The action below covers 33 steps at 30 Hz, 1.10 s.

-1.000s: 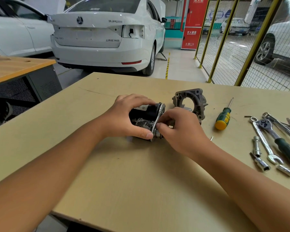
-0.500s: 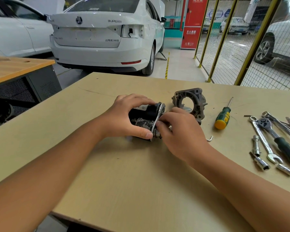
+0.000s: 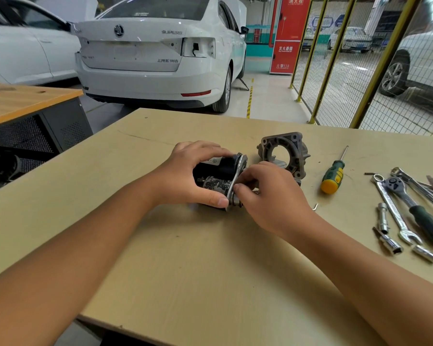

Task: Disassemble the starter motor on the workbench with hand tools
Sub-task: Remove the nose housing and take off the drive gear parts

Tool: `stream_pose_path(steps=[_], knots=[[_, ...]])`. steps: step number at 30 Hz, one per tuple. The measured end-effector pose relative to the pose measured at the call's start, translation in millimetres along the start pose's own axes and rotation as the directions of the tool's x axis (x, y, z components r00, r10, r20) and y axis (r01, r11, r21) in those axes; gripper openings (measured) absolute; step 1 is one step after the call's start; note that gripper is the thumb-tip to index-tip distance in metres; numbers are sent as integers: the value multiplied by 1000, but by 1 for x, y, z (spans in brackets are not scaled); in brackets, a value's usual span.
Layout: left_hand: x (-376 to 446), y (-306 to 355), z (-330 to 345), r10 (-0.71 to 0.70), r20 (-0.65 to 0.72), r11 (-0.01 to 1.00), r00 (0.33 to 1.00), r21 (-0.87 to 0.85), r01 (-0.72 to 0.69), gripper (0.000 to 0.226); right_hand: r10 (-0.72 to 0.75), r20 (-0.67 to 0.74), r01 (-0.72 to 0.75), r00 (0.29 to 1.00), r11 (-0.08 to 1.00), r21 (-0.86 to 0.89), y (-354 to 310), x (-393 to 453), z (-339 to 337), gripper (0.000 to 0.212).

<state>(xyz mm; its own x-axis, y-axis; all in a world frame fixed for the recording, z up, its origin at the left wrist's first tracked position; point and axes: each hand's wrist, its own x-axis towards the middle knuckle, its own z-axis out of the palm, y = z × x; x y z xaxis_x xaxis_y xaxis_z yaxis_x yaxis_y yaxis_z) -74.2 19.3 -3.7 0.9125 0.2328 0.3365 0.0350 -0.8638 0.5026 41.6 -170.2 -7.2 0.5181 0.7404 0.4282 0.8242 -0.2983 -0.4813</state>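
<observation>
The dark starter motor body [image 3: 216,179] lies on its side in the middle of the workbench [image 3: 210,283]. My left hand [image 3: 185,176] grips it from the left, thumb underneath and fingers over the top. A metal end plate [image 3: 236,181] stands at its right end. My right hand [image 3: 273,196] pinches parts at that plate with curled fingers; what the fingertips hold is hidden. The removed grey nose housing [image 3: 284,153] stands just behind my right hand.
A green and yellow screwdriver [image 3: 333,174] lies to the right of the housing. Further right lie a ratchet [image 3: 415,208], a combination wrench [image 3: 393,211], sockets [image 3: 390,243] and a small hook-shaped clip [image 3: 315,206]. A white car and a yellow mesh fence stand beyond the bench.
My right hand has shifted slightly up and left along the end plate, uncovering the small clip on the bench. My left hand and the motor have stayed put.
</observation>
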Motion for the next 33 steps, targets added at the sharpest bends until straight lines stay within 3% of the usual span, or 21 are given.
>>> stream_pose_path(steps=[30,33], knots=[[2,0,1,26,29,1000,999,-1,-26,94,-6,-20,5,1000,999,-46,-1,-2,-2,20],[3,-1,1,28,29,1000,999,0,-28,94,40,3,-40,999,999,31,0,0,-3,16]])
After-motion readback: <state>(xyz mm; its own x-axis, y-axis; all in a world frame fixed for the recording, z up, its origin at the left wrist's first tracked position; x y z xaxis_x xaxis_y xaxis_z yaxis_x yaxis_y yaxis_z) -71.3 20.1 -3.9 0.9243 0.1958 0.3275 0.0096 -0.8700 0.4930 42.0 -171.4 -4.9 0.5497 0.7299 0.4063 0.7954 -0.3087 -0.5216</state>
